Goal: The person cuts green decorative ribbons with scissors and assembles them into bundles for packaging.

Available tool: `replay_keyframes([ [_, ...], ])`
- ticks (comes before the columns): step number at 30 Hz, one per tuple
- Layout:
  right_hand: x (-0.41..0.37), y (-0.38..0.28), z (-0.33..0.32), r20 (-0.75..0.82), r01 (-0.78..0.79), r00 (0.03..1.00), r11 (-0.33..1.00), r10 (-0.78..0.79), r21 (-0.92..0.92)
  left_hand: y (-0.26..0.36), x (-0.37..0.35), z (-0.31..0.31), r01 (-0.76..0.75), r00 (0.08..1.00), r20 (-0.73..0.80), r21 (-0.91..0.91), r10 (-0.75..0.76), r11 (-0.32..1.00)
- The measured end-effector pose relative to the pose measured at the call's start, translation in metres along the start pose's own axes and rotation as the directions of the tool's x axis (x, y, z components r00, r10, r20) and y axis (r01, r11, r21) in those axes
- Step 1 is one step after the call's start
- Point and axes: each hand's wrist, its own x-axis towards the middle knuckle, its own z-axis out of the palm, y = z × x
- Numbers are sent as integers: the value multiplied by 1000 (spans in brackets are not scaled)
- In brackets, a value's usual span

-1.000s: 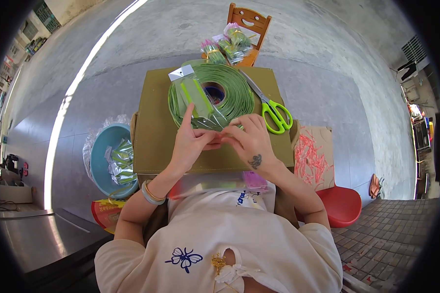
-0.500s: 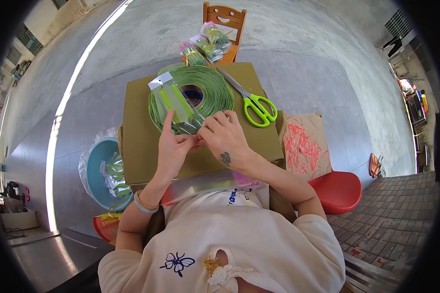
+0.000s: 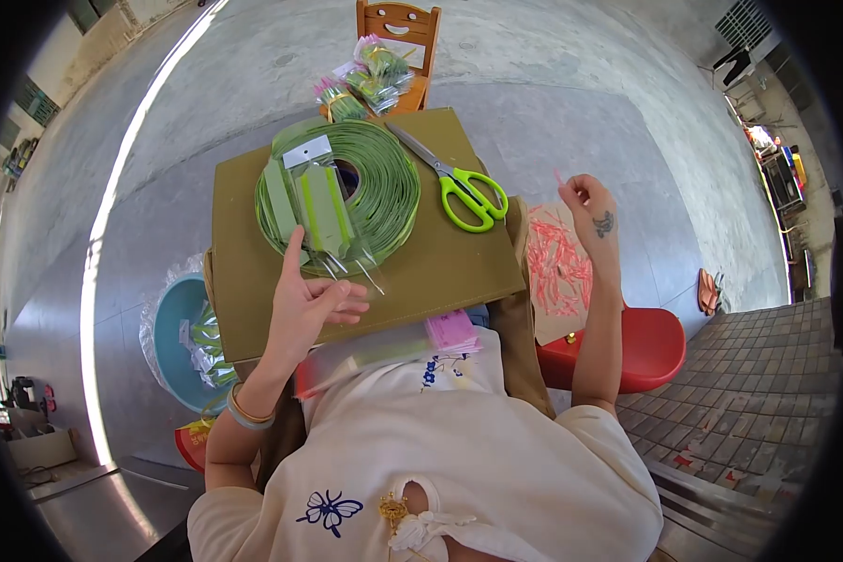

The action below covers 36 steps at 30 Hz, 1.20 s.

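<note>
My left hand [image 3: 307, 307] is at the lower end of a clear plastic packet [image 3: 324, 201] with green strips inside and a white header. Its index finger stretches up along the packet's left edge, while the thumb and other fingers close at its bottom. Under the packet lies a large roll of green ribbon [image 3: 389, 192]. Beside the roll, scissors with lime-green handles [image 3: 476, 208] rest on the olive box top [image 3: 431, 281]. My right hand [image 3: 590, 208] is raised at the right, pinching a thin pink strip [image 3: 559, 176] above a pile of similar strips [image 3: 557, 267].
The pile lies on cardboard [image 3: 551, 323] by a red seat [image 3: 648, 348]. A blue basin [image 3: 173, 351] holding wrapped green pieces stands at left. Several bundles [image 3: 370, 80] lie on a wooden chair [image 3: 420, 36] ahead. Pink-topped plastic sleeves [image 3: 454, 331] rest on my lap.
My right hand has left the packet and swung out right to the pink strips, where it now has one. My left hand stays at the packet, which now uncovers a green strip beside it.
</note>
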Motion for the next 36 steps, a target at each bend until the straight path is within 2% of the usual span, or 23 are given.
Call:
replay_keyframes([
  [2,3,111,0,-60,-238,971,951,231,-197,-4,-7,-6,18,1000,-2,53,-18,998],
  [4,-12,209,12,15,-474,856,794,517,-380,-10,-7,-11,31,999,-21,92,-30,995],
  [6,-41,247,39,-183,-499,837,582,516,-641,-15,-6,-20,22,999,-41,123,-17,992],
  [9,-80,335,68,68,-234,865,520,497,-822,-15,-11,-30,0,996,-87,157,14,988],
  [12,-96,324,79,-169,-501,838,609,519,-615,-14,-17,-39,-65,977,-185,213,106,975],
  [13,-93,321,77,-164,-517,816,573,554,-636,-14,-19,-42,-90,964,-223,236,144,968],
  [16,-72,315,62,-134,-542,747,479,652,-690,-27,-19,-58,-179,925,-223,457,307,871],
  [18,-55,310,38,-94,-540,699,438,709,-719,-32,-15,-53,-302,804,-172,706,569,640],
  [19,-47,296,22,-59,-616,649,478,759,-626,-33,-12,-50,-331,725,-116,805,679,491],
  [21,-32,270,-5,36,-752,549,513,835,-415,-35,-4,-46,-384,662,-9,855,749,350],
  [22,-30,273,-4,68,-790,492,478,868,-385,-36,-1,-44,-406,629,48,871,776,275],
  [24,-29,282,3,137,-856,374,398,917,-331,-37,2,-38,-425,638,55,857,768,292],
  [27,-49,391,55,308,-717,310,434,899,-546,-38,5,-37,-458,629,66,837,775,300],
  [29,-71,307,60,302,-503,505,561,808,-658,-38,4,-38,-460,624,71,838,778,293],
  [31,-71,303,60,272,-584,502,554,821,-593,-37,4,-42,-444,628,77,852,774,276],
  [33,-59,298,45,265,-826,271,365,925,-430,-38,7,-42,-429,639,96,868,763,250],
  [36,-32,241,12,201,-810,336,391,920,-436,-40,12,-39,-435,634,161,883,756,177],
])
